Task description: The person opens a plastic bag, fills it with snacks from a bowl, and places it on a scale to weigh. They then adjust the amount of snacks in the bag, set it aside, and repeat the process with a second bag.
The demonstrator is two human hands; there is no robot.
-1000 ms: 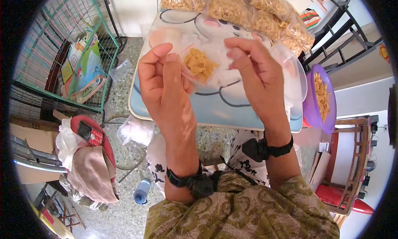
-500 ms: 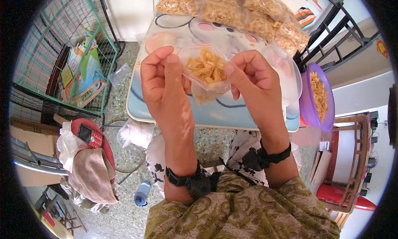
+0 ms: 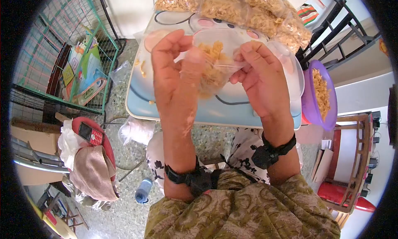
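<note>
My left hand (image 3: 174, 73) and my right hand (image 3: 261, 79) together hold a small clear plastic bag (image 3: 215, 64) of yellow crisp strips above a small light-blue table (image 3: 199, 110). The left thumb and fingers pinch the bag's left side. The right fingers grip its right side and top edge. The bag hangs between the two hands, partly hidden by the left thumb. Both wrists wear black straps.
Several filled bags of the same snack (image 3: 240, 8) lie along the table's far edge. A purple bowl (image 3: 319, 93) with loose strips stands at the right. A green wire rack (image 3: 70, 52) is at the left. A red stool with a phone (image 3: 89, 133) and cloth stands lower left.
Both hands have lifted the bag higher and drawn closer together. The left thumb now covers part of the bag, and the right fingers have shifted to its top edge.
</note>
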